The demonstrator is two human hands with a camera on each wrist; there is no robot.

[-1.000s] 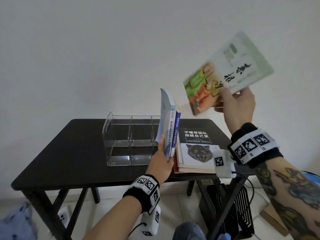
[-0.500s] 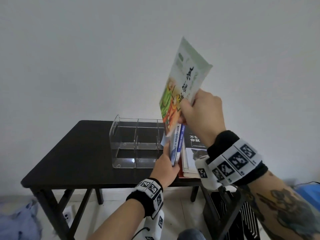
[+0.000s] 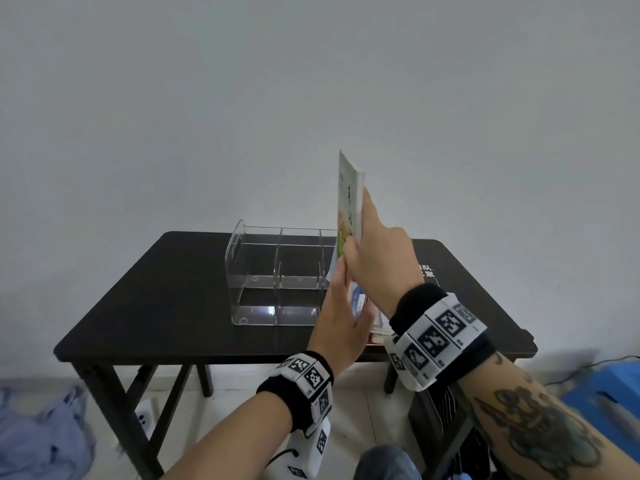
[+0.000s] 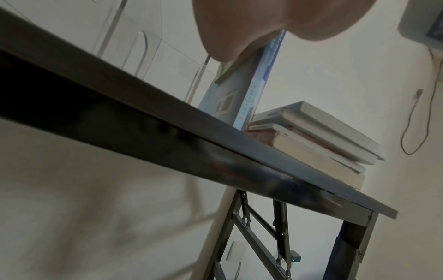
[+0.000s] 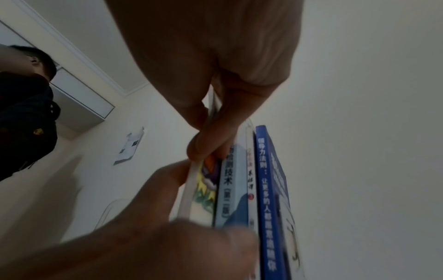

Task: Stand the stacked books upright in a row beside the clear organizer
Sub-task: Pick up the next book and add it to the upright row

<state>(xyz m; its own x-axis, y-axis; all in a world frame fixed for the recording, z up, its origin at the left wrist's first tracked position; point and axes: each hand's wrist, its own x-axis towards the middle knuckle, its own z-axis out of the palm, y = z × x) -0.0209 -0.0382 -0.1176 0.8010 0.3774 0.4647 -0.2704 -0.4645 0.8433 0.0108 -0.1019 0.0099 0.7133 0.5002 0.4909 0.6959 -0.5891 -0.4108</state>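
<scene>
A clear organizer (image 3: pixel 277 275) stands on the black table (image 3: pixel 156 306). Just right of it, my left hand (image 3: pixel 343 282) holds the upright books (image 4: pixel 242 94), a light blue one and a dark blue one (image 5: pixel 268 199). My right hand (image 3: pixel 360 244) grips a green book (image 3: pixel 349 202) upright, pressed against the left face of those books. Its lower corner (image 4: pixel 223 73) hangs above the table. The flat stack of books (image 4: pixel 311 140) lies right of the upright ones and is mostly hidden behind my right wrist in the head view.
The wall rises right behind the table. On the floor lie a blue cloth (image 3: pixel 34 427) at left, a white power strip (image 3: pixel 143 415) under the table and a blue object (image 3: pixel 606 386) at right. A black rack (image 3: pixel 446 410) stands under the table's right end.
My right hand has swung the green book down from high on the right, turned it upright and brought it against the books in my left hand. The left hand has stayed put.
</scene>
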